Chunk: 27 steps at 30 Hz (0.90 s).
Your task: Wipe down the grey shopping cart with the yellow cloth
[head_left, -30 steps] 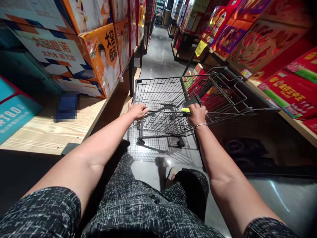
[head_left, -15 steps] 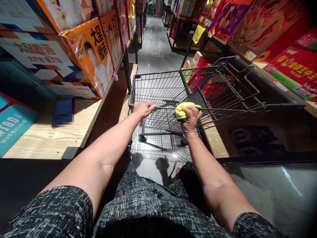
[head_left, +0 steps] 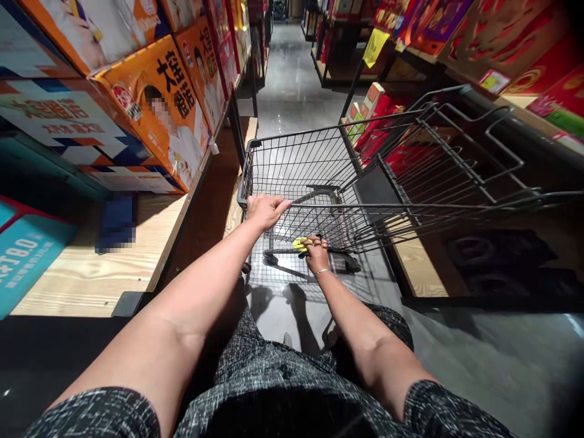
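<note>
Wiping shopping cart (head_left: 371,187), prob. R grip (head_left: 316,252) closed on yellow cloth (head_left: 300,244), low by cart's near side; can't tell if touching. L grip (head_left: 264,212) closed over top rail (head_left: 347,206) nr corner. Next move prob. calls for cloth pressed to cart w/ L steadying.

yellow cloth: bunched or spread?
Bunched. The cloth shows as a small crumpled wad in the right hand; the part behind the fingers is hidden.
</note>
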Each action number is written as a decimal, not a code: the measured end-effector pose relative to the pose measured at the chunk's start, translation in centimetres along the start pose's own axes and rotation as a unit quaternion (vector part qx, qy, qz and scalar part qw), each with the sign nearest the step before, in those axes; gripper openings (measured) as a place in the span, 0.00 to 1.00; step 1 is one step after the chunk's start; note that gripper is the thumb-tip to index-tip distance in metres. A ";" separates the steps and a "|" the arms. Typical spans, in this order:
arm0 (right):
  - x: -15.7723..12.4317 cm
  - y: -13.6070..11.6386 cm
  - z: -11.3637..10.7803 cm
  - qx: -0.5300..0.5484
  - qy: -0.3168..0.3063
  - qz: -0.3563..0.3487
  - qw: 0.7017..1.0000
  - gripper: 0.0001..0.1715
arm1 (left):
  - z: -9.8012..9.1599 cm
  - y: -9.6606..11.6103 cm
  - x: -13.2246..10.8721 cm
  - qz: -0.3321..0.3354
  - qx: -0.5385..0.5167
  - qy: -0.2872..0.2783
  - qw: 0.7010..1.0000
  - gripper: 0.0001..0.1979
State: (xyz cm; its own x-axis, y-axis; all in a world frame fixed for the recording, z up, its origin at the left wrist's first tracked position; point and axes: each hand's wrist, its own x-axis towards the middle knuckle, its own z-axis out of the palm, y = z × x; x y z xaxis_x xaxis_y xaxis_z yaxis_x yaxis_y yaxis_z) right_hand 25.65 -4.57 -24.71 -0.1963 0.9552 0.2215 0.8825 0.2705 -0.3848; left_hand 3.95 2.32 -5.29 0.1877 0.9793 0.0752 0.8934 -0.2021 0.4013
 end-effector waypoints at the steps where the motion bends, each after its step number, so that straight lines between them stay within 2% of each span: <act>1: 0.5 -0.1 -1.3 0.001 0.014 0.003 1.000 0.35 | 0.0 -0.1 0.0 0.000 -0.003 0.000 1.000 0.26; 6: 2.6 -1.6 -9.6 -0.027 0.151 0.004 0.988 0.30 | -0.2 -0.4 -0.1 -0.001 -0.020 -0.029 0.999 0.25; 8: 3.5 -2.9 -11.3 -0.042 0.204 0.000 0.978 0.29 | -0.4 -0.4 -0.1 -0.006 -0.020 -0.045 0.999 0.28; 9: 4.0 -3.6 -11.5 -0.043 0.219 -0.005 0.975 0.28 | -0.5 -0.3 -0.1 -0.009 -0.017 -0.054 0.998 0.30; 11: 4.7 -5.1 -10.4 -0.031 0.212 -0.023 0.977 0.26 | -0.8 -0.3 0.0 -0.011 -0.012 -0.073 0.997 0.32; 13: 4.7 -6.3 -8.1 -0.013 0.151 -0.051 0.987 0.24 | -1.1 -0.3 0.0 -0.007 -0.012 -0.085 0.996 0.32; 16: 4.0 -7.4 -5.4 -0.004 0.025 -0.094 0.995 0.25 | -1.4 -0.5 0.1 0.002 -0.015 -0.088 0.996 0.32; 18: 3.7 -8.0 -5.4 -0.010 0.009 -0.111 0.994 0.25 | -1.4 -0.8 0.2 0.008 -0.016 -0.086 0.996 0.31; 20: 4.2 -8.7 -7.0 -0.022 0.053 -0.124 0.991 0.25 | -1.2 -1.2 0.2 0.016 -0.017 -0.081 0.996 0.30; 23: 6.0 -9.1 -11.0 -0.056 0.114 -0.140 0.982 0.27 | -1.1 -1.8 0.4 0.034 -0.013 -0.076 0.996 0.30; 25: 6.9 -8.1 -14.0 -0.095 0.119 -0.131 0.980 0.28 | -1.2 -2.1 0.5 0.034 -0.015 -0.075 0.996 0.30; 27: 6.9 -5.6 -17.0 -0.142 0.114 -0.097 0.978 0.29 | -1.5 -2.5 0.6 0.022 -0.019 -0.076 0.997 0.27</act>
State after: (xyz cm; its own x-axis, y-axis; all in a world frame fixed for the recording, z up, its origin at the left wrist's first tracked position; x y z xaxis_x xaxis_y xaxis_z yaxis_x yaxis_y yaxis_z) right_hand 26.59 -1.51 -5.83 -0.2998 0.8291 0.4720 0.9277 0.3687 -0.0583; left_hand 1.24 3.46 -4.89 0.2888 0.9563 -0.0449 0.8677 -0.2416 0.4345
